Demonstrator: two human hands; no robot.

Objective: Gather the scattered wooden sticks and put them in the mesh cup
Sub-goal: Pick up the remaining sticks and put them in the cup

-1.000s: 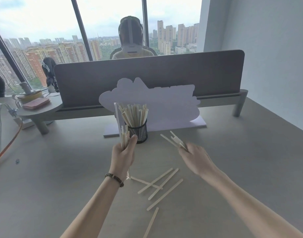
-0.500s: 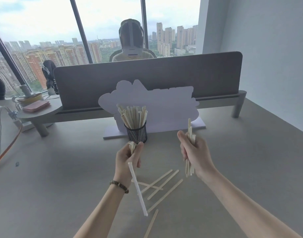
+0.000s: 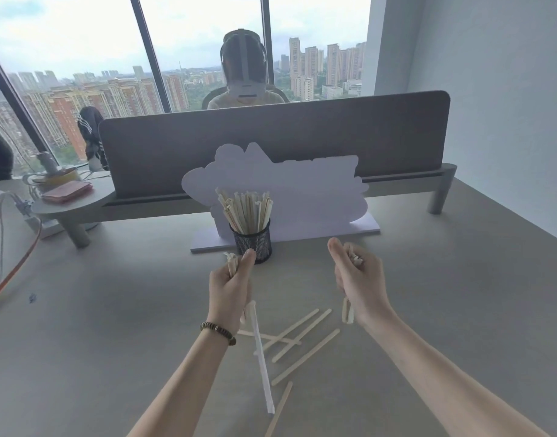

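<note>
A black mesh cup stands on the desk, full of upright wooden sticks. Just in front of it, my left hand grips a small bundle of sticks; one long pale stick hangs down from the fist toward the desk. My right hand is to the right of the cup, closed on a few sticks held upright, their ends showing above and below the fist. Several loose sticks lie crossed on the desk between my forearms.
A white cloud-shaped cutout board stands right behind the cup, in front of a grey desk divider. A person sits beyond the divider. Cables and a small round shelf with clutter are at far left.
My right hand turned its sticks from slanted to upright and lowered them in the fist. My left hand dropped slightly in front of the cup, and one long stick slid down out of its bundle.
</note>
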